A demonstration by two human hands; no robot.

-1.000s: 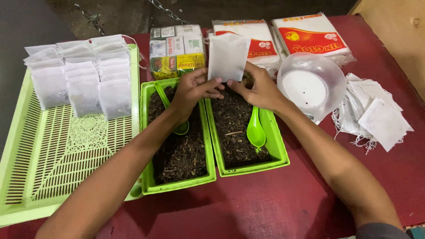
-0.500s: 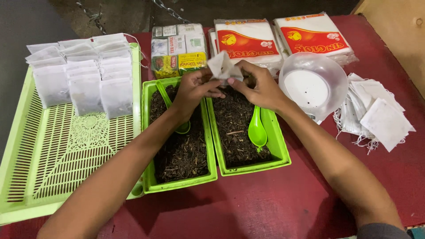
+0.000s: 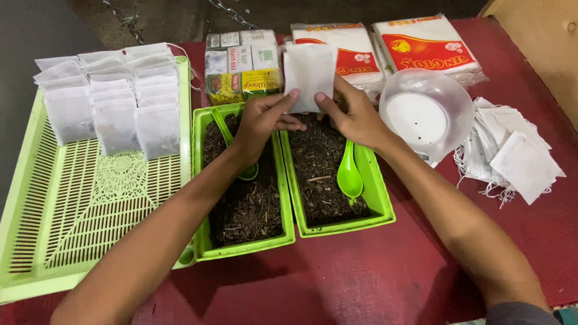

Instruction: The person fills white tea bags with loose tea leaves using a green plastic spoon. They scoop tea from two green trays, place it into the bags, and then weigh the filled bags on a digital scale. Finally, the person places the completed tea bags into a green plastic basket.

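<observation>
Head view, left hand (image 3: 260, 120) and right hand (image 3: 355, 117) grips clamped on white filter bag (image 3: 309, 69), bag hiding packs behind

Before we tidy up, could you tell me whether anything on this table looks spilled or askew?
Nothing looks spilled. The empty white bags at the right lie in a loose, crooked heap with strings trailing, unlike the filled bags lined up in the green tray. Both hands hold one bag flat.

Slotted tray (image 3: 72, 204) lies left of two bins (image 3: 288, 198); bowl (image 3: 425, 111), probably empty, right.
</observation>
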